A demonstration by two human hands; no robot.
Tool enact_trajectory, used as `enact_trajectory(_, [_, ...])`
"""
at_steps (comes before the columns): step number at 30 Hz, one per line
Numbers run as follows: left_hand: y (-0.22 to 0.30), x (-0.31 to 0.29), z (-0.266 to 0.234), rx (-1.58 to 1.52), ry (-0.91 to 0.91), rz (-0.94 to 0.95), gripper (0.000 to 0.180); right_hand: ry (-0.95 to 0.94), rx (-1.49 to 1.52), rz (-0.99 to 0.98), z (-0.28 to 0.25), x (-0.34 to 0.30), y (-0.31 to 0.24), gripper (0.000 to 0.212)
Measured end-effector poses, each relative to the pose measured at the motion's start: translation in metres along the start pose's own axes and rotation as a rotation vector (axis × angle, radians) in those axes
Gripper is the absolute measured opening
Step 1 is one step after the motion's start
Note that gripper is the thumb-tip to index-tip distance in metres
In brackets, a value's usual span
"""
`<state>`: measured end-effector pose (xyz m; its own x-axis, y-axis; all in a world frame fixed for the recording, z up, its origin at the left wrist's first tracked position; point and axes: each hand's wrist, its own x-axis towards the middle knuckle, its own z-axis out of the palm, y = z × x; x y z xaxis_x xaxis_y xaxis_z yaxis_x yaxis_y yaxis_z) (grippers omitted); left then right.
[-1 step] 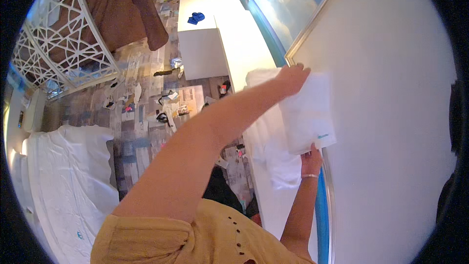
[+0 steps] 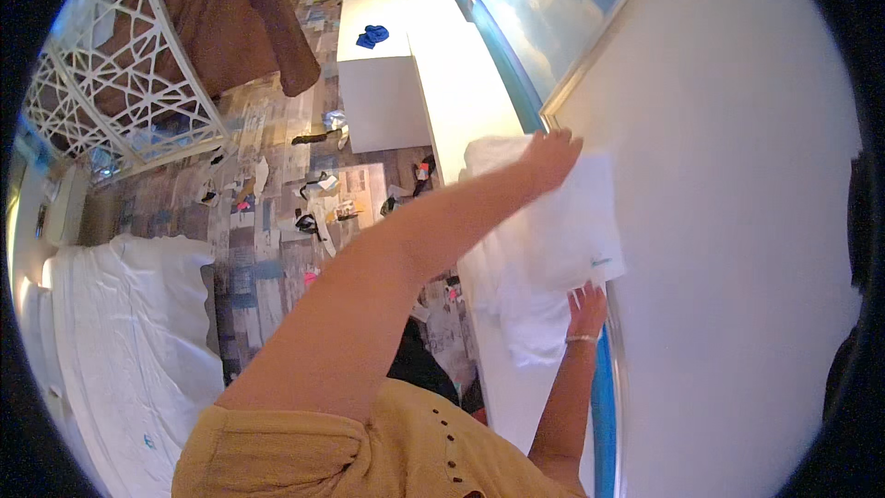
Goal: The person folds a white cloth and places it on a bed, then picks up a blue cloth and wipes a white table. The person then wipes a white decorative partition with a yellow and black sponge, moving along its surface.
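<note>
A folded white towel (image 2: 576, 221) with a small teal mark near one corner lies across other white cloth (image 2: 530, 323) on a long white counter. My left hand (image 2: 551, 159) reaches over from the left. Its bent fingers are at the towel's far edge and seem to grip it, though they are slightly blurred. At the near edge, beside the teal mark, my right hand (image 2: 585, 312) has its fingers stretched out against the towel. A light bracelet circles the right wrist. My left forearm covers part of the counter and the cloth.
A white wall panel (image 2: 728, 221) stands close on the right. Farther along the white counter (image 2: 456, 74) lies a small dark blue cloth (image 2: 372, 36). Scattered items (image 2: 323, 207) litter the wood-look floor. A white-covered bed (image 2: 134, 332) and a lattice screen (image 2: 129, 74) are left.
The towel has shifted slightly left and nearer, and my left hand has come nearer with it. My right hand's fingers have straightened from a pinch at the towel's near edge.
</note>
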<state>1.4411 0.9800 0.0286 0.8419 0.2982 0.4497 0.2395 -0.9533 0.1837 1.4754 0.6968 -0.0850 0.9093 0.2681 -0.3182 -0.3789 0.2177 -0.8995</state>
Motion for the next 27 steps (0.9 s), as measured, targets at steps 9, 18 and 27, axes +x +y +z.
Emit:
enact_trajectory(9, [0.02, -0.06, 0.179, -0.088, -0.138, 0.168, 0.053, -0.127, -1.428, -1.002, 0.081, 0.117, 0.028, 0.046])
enact_trajectory(18, [-0.031, -0.129, 0.164, -0.3, -0.171, 0.154, 0.055, -0.188, -2.213, -0.654, 0.102, 0.121, 0.074, 0.042])
enact_trajectory(27, [-0.116, -0.357, 0.08, -0.174, -0.316, -0.404, 0.016, 0.025, -1.75, -1.002, 0.075, 0.126, 0.042, 0.07])
